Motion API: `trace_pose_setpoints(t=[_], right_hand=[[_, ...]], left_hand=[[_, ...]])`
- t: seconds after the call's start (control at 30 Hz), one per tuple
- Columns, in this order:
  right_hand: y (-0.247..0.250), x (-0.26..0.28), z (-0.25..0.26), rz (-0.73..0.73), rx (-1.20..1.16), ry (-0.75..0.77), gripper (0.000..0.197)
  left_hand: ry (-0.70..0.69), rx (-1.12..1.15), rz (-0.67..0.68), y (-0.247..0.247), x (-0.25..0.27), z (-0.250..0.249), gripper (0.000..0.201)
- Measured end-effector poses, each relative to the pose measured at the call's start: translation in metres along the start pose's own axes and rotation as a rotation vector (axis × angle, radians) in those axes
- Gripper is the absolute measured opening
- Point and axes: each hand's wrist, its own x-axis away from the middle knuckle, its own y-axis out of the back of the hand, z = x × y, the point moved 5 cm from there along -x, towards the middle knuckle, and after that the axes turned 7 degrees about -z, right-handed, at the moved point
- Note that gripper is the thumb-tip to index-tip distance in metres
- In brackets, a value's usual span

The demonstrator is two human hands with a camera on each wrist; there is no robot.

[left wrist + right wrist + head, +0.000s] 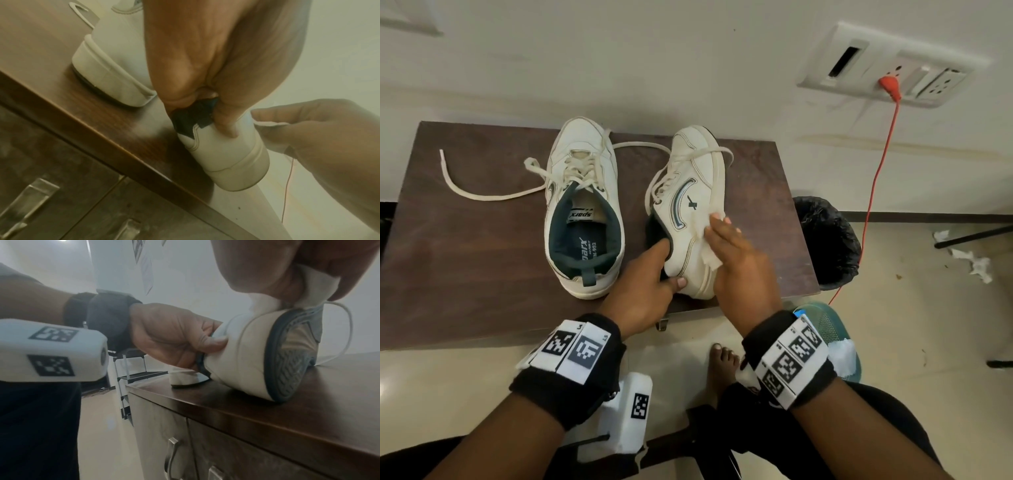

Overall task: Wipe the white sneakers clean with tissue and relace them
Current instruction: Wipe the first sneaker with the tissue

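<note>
Both wrists wear black marker bands. Left hand (645, 291) grips the tipped sneaker (693, 205) by its heel collar; right hand (736, 260) presses tissue (703, 240) against its side. Brown cabinet top (465, 257); second sneaker (582, 212) at nine o'clock, bin (828, 240) at three.

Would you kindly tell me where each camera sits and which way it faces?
Head: looks down at the cabinet top; both hands, forearms, a foot show.
Left wrist: low, along the left hand gripping the tipped sneaker.
Right wrist: low, leftward, under the right hand pressing tissue.
All share that sneaker.
</note>
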Motion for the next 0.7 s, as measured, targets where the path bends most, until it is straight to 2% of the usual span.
trace_pose_setpoints(t=[0.13, 0.23, 0.37, 0.57, 0.7], right_hand=[[0.008, 0.022, 0.007, 0.022, 0.061, 0.111, 0.038], [0.01, 0.039, 0.013, 0.028, 0.052, 0.156, 0.043], [0.005, 0.038, 0.014, 0.025, 0.076, 0.093, 0.046], [-0.004, -0.003, 0.006, 0.037, 0.001, -0.071, 0.052], [-0.007, 0.002, 0.011, 0.065, 0.007, -0.01, 0.049]], left_hand=[[-0.008, 0.012, -0.009, -0.001, 0.002, 0.0, 0.032], [-0.014, 0.003, -0.01, -0.001, 0.002, 0.0, 0.03], [-0.019, -0.04, -0.011, -0.003, 0.002, -0.004, 0.03], [-0.033, -0.079, 0.018, -0.002, 0.001, -0.005, 0.028], [-0.034, -0.076, 0.026, -0.002, 0.0, -0.003, 0.032]])
